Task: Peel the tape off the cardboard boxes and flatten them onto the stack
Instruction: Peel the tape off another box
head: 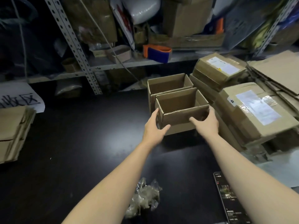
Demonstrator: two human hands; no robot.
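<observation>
1. Left hand point(154, 126) grips the near-left corner of the near open box point(182, 109): thumb on the near wall, fingers round the left side.
2. Right hand point(206, 121) grips the near-right corner of the same box: thumb on the near wall, fingers wrapped over the right edge.
3. Near open box: mid-table, top open, inside looks empty. More cardboard shows just under its near wall; can't tell whether the box is resting or lifted.
4. Far open box point(168, 84) sits directly behind it, touching or nearly so, top also open.
5. Right of both: sealed box point(252, 113) with a white label under glossy tape, stacked on more cardboard. Second sealed box point(218, 66) farther back, also labelled.
6. Right flat stack point(278, 73) of flattened cardboard at the far right, behind the sealed boxes.
7. Left flat stack point(13, 131) at the left table edge, with a white sign point(19, 97) just behind it.
8. Near edge: tape wad point(144, 198), crumpled and clear, between the forearms. Phone point(229, 199) with its screen lit, partly under the right forearm.
9. Black table point(80, 135). Shelf rack point(76, 46) at the far side, with an orange-and-blue tape dispenser point(157, 51) on it.
</observation>
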